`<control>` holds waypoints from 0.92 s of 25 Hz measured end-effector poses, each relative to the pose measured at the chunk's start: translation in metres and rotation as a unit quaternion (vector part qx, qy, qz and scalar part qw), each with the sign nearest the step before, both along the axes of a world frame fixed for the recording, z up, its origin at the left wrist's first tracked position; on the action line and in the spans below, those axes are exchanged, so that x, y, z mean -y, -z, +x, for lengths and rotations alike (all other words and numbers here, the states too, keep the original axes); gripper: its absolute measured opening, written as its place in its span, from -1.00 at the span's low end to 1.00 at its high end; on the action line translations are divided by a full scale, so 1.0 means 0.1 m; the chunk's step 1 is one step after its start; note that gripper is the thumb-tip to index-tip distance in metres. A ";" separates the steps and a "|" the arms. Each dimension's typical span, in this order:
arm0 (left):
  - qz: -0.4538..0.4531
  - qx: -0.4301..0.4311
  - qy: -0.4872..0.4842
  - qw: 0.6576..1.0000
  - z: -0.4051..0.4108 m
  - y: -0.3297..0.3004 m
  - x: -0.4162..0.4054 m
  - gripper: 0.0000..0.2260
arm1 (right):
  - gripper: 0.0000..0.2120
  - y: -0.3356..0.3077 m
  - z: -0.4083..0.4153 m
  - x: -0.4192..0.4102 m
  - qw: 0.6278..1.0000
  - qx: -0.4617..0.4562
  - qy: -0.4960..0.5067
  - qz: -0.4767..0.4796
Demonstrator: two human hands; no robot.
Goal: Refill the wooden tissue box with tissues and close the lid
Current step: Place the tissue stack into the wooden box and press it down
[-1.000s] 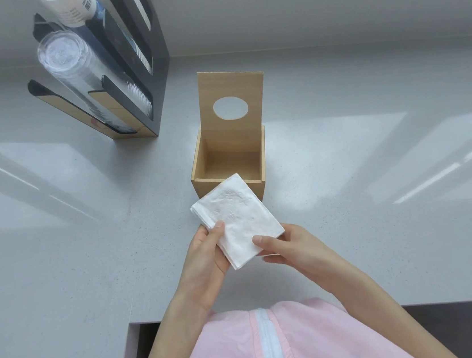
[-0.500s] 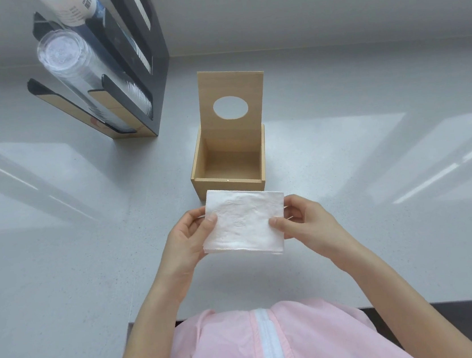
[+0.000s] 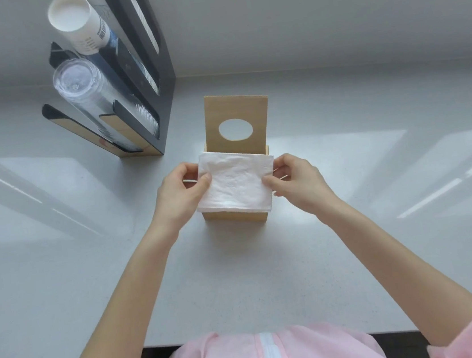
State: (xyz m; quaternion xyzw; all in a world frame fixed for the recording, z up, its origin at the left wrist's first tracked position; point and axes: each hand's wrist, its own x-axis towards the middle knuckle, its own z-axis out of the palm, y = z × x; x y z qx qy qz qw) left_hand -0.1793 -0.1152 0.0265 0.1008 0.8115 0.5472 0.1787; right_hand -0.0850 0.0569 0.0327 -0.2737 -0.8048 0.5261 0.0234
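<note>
Tissues (image 3: 236,183) pinched by both hands (image 3: 181,194) (image 3: 296,182) over box (image 3: 235,219); could snag on rim bc stack looks wider than opening, lid (image 3: 236,120) up.

Likely a café or drinks counter: a cup dispenser (image 3: 118,104) with paper and plastic cups stands far left on a pale counter (image 3: 60,260).

One wooden tissue box (image 3: 235,220) stands on the single grey tabletop (image 3: 270,278), and its one lid (image 3: 235,110) has one oval hole (image 3: 235,130). One stack of white tissues (image 3: 236,183) is here; its sheets cannot be counted. Two hands show, the left hand (image 3: 179,196) and the right hand (image 3: 296,183). One black cup dispenser (image 3: 138,71) carries two cup stacks: one of white paper cups (image 3: 77,22) and one of clear plastic cups (image 3: 80,82).
</note>
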 end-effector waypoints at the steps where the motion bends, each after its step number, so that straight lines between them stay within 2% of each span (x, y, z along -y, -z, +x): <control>1: -0.021 -0.016 0.005 1.000 -0.08 -0.03 -0.04 -0.97 | -0.89 -0.02 -0.09 -0.02 1.000 0.006 -0.002 0.029; 5: -0.156 -0.095 0.022 0.983 -0.32 0.00 -0.21 -0.88 | -0.83 -0.03 -0.35 -0.07 0.985 0.048 -0.038 0.160; 8: -0.229 -0.154 0.052 0.960 -0.37 0.09 -0.31 -0.95 | -0.90 0.00 -0.43 -0.04 0.963 0.083 -0.086 0.241; 10: -0.281 -0.205 0.089 0.933 -0.37 0.13 -0.35 -0.93 | -0.97 -0.01 -0.46 -0.01 0.939 0.109 -0.119 0.305; 12: -0.320 -0.254 0.108 0.906 -0.33 0.14 -0.37 -0.92 | -0.90 -0.01 -0.46 0.01 0.913 0.118 -0.150 0.360; 14: -0.332 -0.286 0.112 0.892 -0.28 0.15 -0.38 -0.91 | -0.87 0.01 -0.46 0.00 0.898 0.119 -0.163 0.391; 17: -0.354 -0.325 0.133 0.867 -0.22 0.15 -0.41 -0.94 | -0.88 -0.01 -0.46 -0.08 0.897 0.130 -0.166 0.388; 19: -0.392 -0.352 0.168 0.833 -0.22 0.15 -0.47 -0.95 | -0.89 -0.04 -0.48 -0.11 0.885 0.152 -0.176 0.404; 23: -0.495 -0.389 0.249 0.736 -0.20 0.21 -0.55 -0.86 | -0.86 -0.04 -0.55 -0.02 0.810 0.217 -0.235 0.491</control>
